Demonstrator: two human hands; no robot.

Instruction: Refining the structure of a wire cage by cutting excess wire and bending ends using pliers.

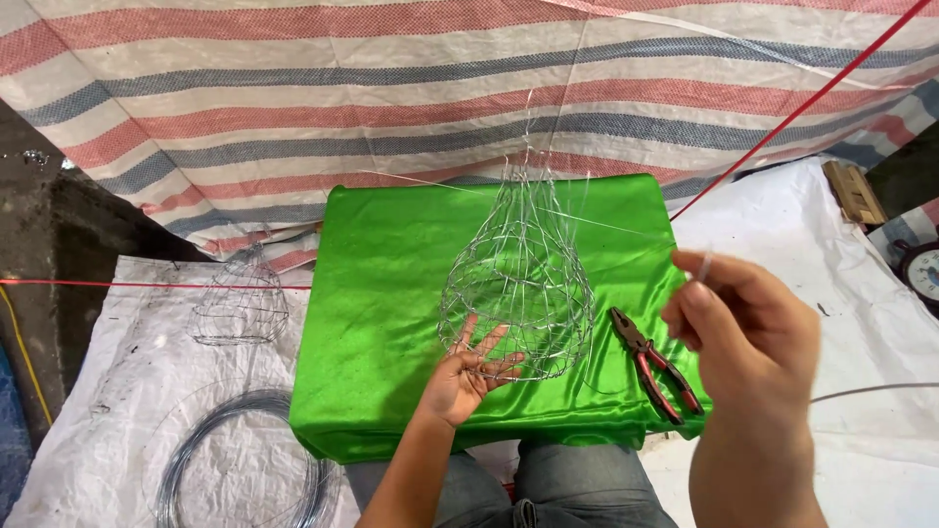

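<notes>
From the head camera, a pear-shaped cage of woven silver wire (518, 284) stood on the tabletop draped in bright green satin cloth (391, 293). The left hand (469, 370) cupped the cage's base at 7 o'clock, fingers spread wide. The right hand (748, 323), raised at 3 o'clock, pinched a thin wire strand. Red-handled pliers (657, 364) lay between them. A smaller wire cage (240, 298) and a wire coil (243, 460) sat at 9 o'clock.

Left hand (472, 372) raised palm-up on an upright forearm, fingers (486, 344) spread and pointing up, while right hand (745, 318) held higher and nearer the camera, fingertips (700, 284) pinched together at upper left, wrist bent, forearm rising from below.
</notes>
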